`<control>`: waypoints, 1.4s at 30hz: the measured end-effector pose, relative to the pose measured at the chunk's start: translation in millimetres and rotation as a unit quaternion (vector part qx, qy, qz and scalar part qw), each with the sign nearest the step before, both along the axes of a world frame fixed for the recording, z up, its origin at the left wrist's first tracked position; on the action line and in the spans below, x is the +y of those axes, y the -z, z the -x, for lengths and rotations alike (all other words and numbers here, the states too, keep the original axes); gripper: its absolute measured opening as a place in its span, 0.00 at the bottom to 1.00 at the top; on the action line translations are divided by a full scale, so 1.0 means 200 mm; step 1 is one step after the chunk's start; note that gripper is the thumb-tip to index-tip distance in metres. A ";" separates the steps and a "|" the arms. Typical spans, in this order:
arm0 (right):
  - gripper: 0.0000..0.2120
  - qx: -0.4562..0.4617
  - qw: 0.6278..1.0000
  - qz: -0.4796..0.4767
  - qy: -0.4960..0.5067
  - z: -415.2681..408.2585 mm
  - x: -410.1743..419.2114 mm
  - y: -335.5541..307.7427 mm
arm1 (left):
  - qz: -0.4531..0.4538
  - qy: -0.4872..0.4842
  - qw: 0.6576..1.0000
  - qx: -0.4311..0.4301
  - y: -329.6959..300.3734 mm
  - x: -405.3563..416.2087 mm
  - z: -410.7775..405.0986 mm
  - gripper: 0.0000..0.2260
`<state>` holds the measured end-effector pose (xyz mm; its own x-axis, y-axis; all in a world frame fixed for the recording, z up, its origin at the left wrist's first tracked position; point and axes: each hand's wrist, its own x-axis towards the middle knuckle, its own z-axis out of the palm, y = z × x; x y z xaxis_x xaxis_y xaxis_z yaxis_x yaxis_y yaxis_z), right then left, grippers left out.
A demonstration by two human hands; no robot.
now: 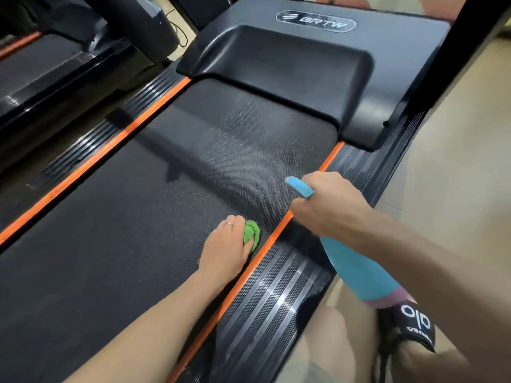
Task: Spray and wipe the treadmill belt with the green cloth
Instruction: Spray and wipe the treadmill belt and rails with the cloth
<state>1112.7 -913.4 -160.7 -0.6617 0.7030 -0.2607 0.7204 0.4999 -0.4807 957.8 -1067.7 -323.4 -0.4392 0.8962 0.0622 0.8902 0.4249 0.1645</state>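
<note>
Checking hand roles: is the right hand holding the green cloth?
No, the right hand grips the blue spray bottle; the left hand presses the cloth on the belt.

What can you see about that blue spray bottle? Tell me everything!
The smooth, plastic-looking blue spray bottle has a blue nozzle head on top and a pale pink band at its base. The person's right hand grips its neck, so the trigger is hidden. It hangs tilted above the ribbed black side rail, nozzle aimed at the black textured treadmill belt. Nothing but the hand touches it.
</note>
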 end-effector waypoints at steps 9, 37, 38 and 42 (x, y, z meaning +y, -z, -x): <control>0.07 0.240 0.968 -0.054 0.040 -0.04 0.20 0.07 | -0.067 0.042 0.996 0.043 0.04 0.62 0.10 0.12; 0.17 0.442 0.873 -0.178 0.107 0.05 0.04 0.29 | -0.032 0.117 0.993 -0.014 -0.07 0.75 0.06 0.11; 0.17 0.436 0.875 -0.179 0.111 0.04 0.04 0.29 | -0.044 0.139 0.989 -0.021 -0.07 0.64 0.06 0.11; 0.18 0.449 0.874 -0.136 0.124 0.01 0.07 0.30 | -0.018 0.160 0.987 -0.023 -0.03 0.39 0.04 0.11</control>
<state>1110.8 -899.3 -221.3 -0.3317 0.8088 0.4857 0.2154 0.5661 -0.7957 950.1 -990.6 -317.3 -0.1370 0.9871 0.0829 0.9691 0.1163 0.2174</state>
